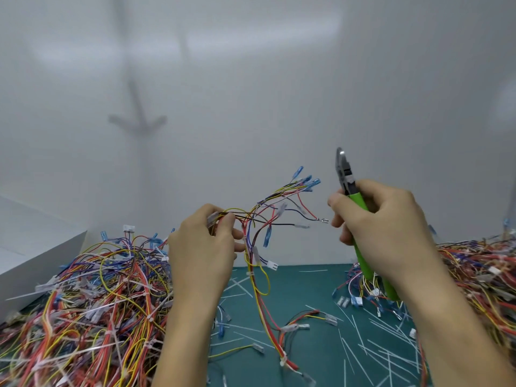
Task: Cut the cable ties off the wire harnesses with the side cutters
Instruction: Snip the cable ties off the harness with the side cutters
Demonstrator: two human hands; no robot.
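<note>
The fingers of the left hand pinch a bunch of wires up over the table, and the right hand is curled round the green cutters, tip pointing up. Many snipped white ties lie on the table, so some work looks done, but the big pile on the left has lots more ties to cut.

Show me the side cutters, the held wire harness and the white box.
side cutters [358,201]: head view, green handle
wire harness [251,261]: head view, hanging wires
white box [42,272]: head view, side wall
</note>
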